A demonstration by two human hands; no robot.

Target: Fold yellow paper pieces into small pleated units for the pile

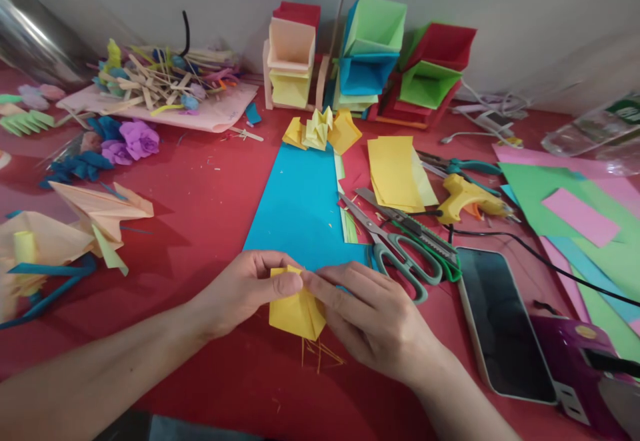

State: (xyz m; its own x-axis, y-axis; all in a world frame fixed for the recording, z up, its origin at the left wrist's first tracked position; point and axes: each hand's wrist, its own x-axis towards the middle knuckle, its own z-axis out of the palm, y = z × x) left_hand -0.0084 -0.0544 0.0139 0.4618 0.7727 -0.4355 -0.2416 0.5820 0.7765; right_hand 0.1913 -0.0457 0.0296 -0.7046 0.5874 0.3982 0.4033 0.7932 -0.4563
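Folded yellow paper is pinched by left hand and right hand. Rectangular yellow paper sheets, centre-right, are unfolded.

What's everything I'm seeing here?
Paper box stacks: three, multicoloured, back
Wooden sticks: many, tan, left
Crinkled paper flowers: several, purple and blue, left
Folded paper shapes: several, peach, left
Flat paper sheet: one, blue, centre
Small folded papers: three, yellow, centre
Paper pile: one, yellow, right
Scissors: one, grey, right
Utility knife: one, green, right
Pliers: one, teal, right
Glue gun: one, yellow, right
Phone: one, black, right
Plastic device: one, purple, right
Paper sheets: several, pastel, right
Plastic bottle: uncertain count, clear, right
Cables: several, black, white, right
Metal cylinder: one, silver, left
Tabletop: one, red, beneath
Held paper: one, yellow, between hands
Left hand: one, bare, holding paper
Right hand: one, bare, holding paper
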